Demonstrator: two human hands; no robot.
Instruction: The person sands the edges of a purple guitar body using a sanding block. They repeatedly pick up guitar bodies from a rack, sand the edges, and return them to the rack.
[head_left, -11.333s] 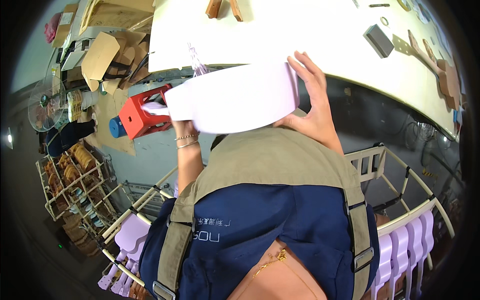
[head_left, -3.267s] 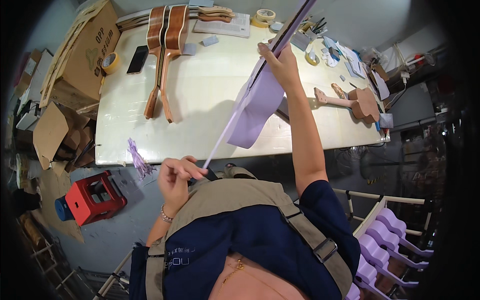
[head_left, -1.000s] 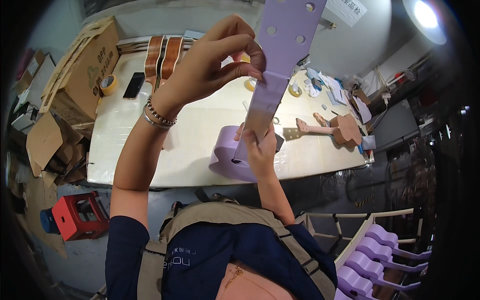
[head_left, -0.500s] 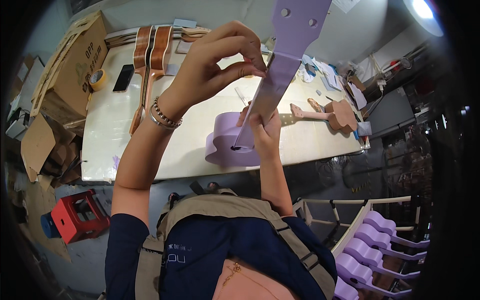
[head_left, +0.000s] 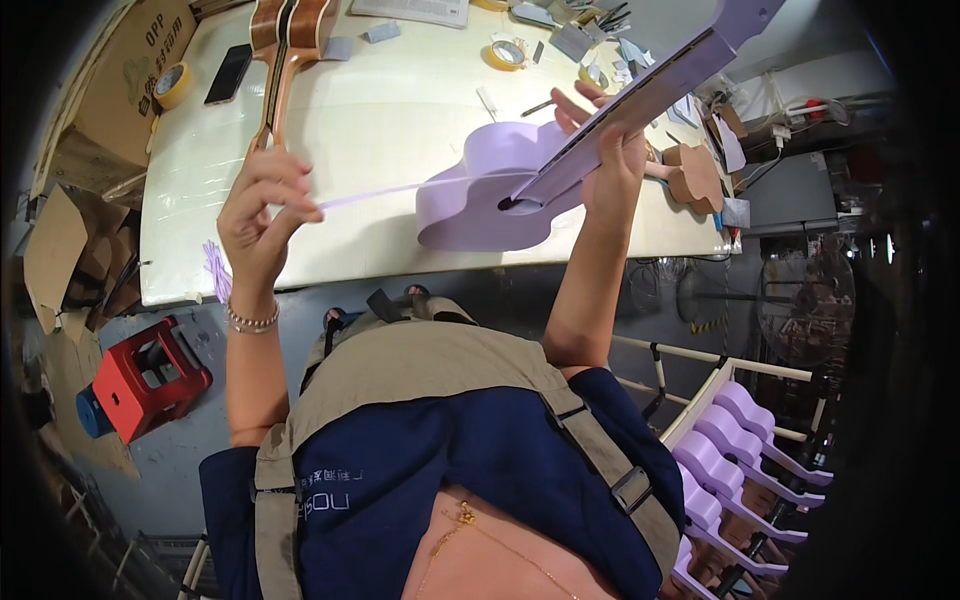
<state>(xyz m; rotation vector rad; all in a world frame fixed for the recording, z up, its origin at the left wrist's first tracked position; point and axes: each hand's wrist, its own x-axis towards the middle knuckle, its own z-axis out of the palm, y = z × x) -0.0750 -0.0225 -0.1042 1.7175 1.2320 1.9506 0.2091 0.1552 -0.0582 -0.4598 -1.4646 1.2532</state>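
From my end the purple uke (head_left: 490,215) is over the near-middle of the desk (head_left: 400,120), tilted, neck rising toward the desk's far-R side; can't tell if the body touches the desktop. R hand (head_left: 615,180) has its grip round the neck, thumb on one side, a few fingers spread past the other edge. L hand (head_left: 258,210), by the desk's near-L part, has a narrow grip: thumb & fingertips pinching one end of a thin purple strip (head_left: 390,191), which runs nearly straight across to the uke; I can't make out its other end. Strip bundle (head_left: 217,270) is at desk's near-L corner. Phone (head_left: 229,74) & tape roll (head_left: 172,87) lie nr desk's far-L side, brown ukes (head_left: 312,30) just R of them. Bare-wood uke (head_left: 693,180): desk's R end. Red stool (head_left: 152,380): on floor, near-L of desk.
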